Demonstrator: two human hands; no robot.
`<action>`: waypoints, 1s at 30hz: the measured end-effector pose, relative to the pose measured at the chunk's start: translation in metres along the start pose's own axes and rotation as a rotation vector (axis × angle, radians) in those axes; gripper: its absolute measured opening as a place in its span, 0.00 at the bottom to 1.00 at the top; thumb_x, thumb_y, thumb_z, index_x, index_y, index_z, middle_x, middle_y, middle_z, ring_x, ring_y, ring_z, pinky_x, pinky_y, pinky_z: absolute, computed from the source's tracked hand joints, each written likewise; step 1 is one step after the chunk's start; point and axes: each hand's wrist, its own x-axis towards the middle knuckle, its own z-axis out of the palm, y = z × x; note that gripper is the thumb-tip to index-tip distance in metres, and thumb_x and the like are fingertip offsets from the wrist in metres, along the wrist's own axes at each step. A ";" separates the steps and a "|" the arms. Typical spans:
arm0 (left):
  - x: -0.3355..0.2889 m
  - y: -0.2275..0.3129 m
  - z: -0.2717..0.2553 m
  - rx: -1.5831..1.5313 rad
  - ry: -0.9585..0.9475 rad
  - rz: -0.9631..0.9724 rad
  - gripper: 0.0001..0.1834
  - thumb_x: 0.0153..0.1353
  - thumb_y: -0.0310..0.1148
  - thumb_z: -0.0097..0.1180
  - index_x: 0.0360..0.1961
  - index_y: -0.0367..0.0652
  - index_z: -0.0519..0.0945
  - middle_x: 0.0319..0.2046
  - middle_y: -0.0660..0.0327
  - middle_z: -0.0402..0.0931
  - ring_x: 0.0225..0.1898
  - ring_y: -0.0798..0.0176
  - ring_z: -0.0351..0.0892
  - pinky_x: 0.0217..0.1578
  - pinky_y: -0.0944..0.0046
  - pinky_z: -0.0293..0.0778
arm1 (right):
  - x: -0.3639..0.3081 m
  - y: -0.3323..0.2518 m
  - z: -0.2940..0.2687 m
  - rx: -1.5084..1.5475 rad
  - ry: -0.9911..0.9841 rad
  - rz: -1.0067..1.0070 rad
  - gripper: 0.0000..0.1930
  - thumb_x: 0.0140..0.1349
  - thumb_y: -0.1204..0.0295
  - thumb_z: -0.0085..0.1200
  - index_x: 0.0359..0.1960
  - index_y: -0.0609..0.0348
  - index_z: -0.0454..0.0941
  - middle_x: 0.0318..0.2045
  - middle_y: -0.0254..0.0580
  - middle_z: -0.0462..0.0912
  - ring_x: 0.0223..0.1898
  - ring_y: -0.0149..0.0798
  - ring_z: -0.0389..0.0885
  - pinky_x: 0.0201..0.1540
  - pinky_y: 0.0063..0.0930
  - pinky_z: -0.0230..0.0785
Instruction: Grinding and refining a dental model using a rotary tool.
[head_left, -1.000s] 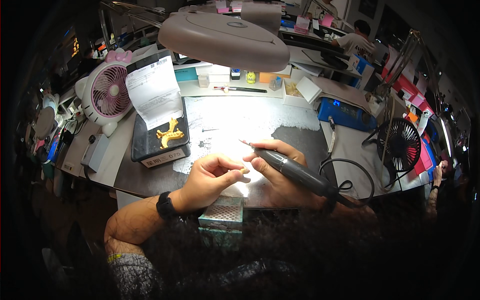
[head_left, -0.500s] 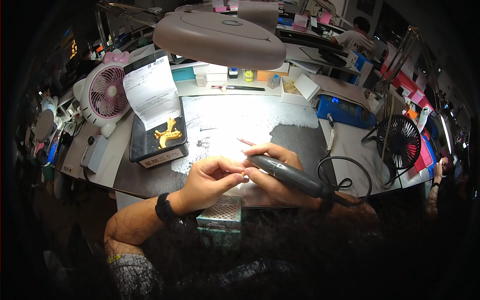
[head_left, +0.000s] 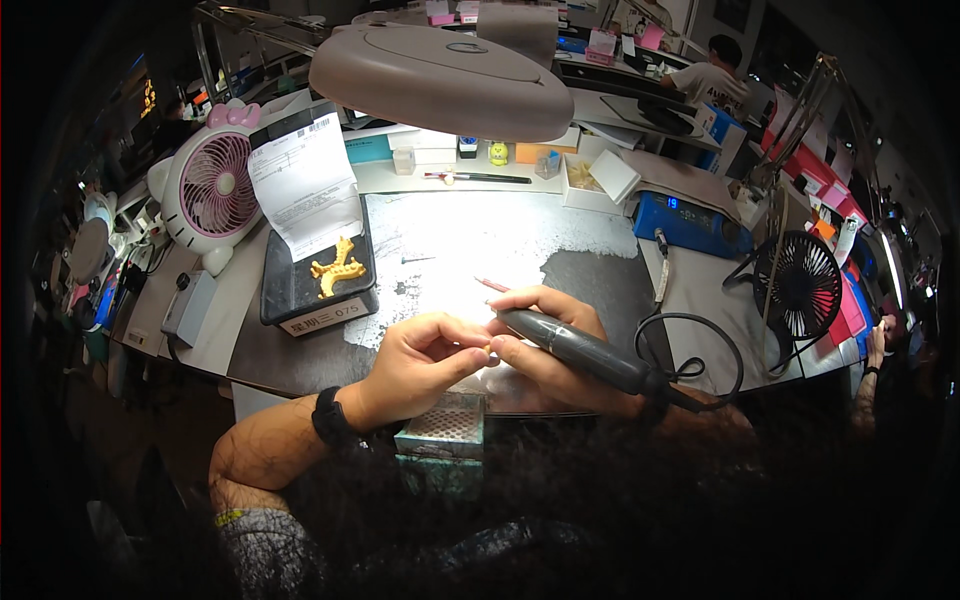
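Over the brightly lit middle of the bench, my two hands meet at the fingertips. My left hand [head_left: 415, 365] is closed in a pinch on a tiny yellowish piece [head_left: 488, 349], mostly covered by the fingers. Wrapped round a dark grey rotary handpiece [head_left: 585, 355] is my right hand [head_left: 535, 367], its thumb against the left fingertips. The handpiece slants, with its front end toward the left hand and its corded rear to the lower right. Its working tip is too small to make out. A thin reddish rod [head_left: 490, 284] shows just beyond the right fingers.
At left, a black tray [head_left: 318, 312] holds a yellow dental-cast-like piece [head_left: 337, 268] and a paper slip [head_left: 305, 185]. A lamp [head_left: 440, 85] hangs above. The blue control box [head_left: 690, 225], black fan [head_left: 798, 285] and looped cord [head_left: 742, 365] are at right. A perforated box [head_left: 445, 425] sits below my hands.
The lit reading on the blue control box has changed. My hands, the handpiece and the pinched piece hold nearly the same place; the whole view has shifted very slightly.
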 end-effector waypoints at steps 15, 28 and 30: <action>0.001 0.002 0.001 0.051 0.004 0.016 0.07 0.65 0.20 0.59 0.44 0.34 0.78 0.45 0.57 0.82 0.48 0.67 0.82 0.52 0.65 0.79 | 0.000 -0.010 0.002 0.072 0.005 0.122 0.19 0.61 0.77 0.63 0.52 0.65 0.74 0.36 0.43 0.87 0.40 0.31 0.86 0.65 0.34 0.66; 0.000 0.008 0.001 0.100 0.027 -0.069 0.13 0.66 0.22 0.59 0.51 0.32 0.78 0.47 0.53 0.82 0.49 0.64 0.82 0.52 0.65 0.79 | 0.001 -0.011 0.000 0.048 -0.005 0.120 0.19 0.62 0.76 0.63 0.53 0.65 0.73 0.36 0.43 0.87 0.42 0.31 0.86 0.53 0.26 0.75; 0.000 0.008 0.002 0.090 0.033 -0.064 0.13 0.66 0.22 0.59 0.51 0.31 0.78 0.48 0.54 0.82 0.50 0.65 0.82 0.53 0.65 0.78 | 0.001 -0.008 0.000 0.016 -0.015 0.089 0.19 0.62 0.77 0.63 0.53 0.65 0.73 0.37 0.44 0.87 0.42 0.32 0.86 0.50 0.24 0.76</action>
